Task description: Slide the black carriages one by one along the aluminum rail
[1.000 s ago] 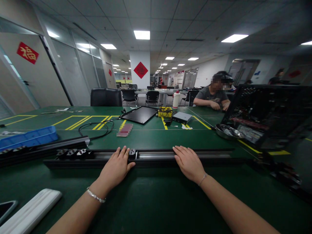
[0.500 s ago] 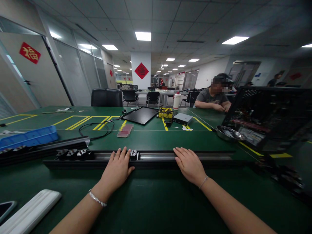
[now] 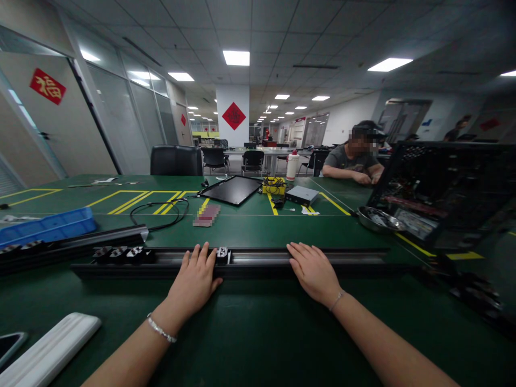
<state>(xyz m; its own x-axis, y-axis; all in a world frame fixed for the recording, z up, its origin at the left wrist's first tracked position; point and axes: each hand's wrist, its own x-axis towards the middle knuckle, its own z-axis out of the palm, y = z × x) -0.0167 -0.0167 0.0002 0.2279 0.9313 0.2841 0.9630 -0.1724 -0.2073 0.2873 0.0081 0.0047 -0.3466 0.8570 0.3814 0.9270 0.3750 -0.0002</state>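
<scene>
A: Start with the head view. What has changed?

B: Very little. On the long black rail (image 3: 258,259), the lone block (image 3: 222,255) shows slightly further right than a second ago, with more of it clear of the left hand (image 3: 192,282). Over the last half second I see no shift.

A: What does that mean for the work?

B: My reading is that the block can travel along the rail. Whether the hand pushed it, I can't tell.

A: How are the hands set?

B: The left is palm down across the rail, fingers a little spread, index finger against or just beside the block. The right hand (image 3: 315,274) lies over the rail, well right of the block, fingers stretched and nearly together. Neither is visibly closed round anything; how hard they press doesn't show.

A: And around the rail?

B: It lies crosswise on the green table (image 3: 258,333). Three blocks (image 3: 118,253) stand toward its left end, with the blue tray (image 3: 52,226) beyond that end. The metal bowl (image 3: 380,221) is beyond the rail, toward its right end.
</scene>
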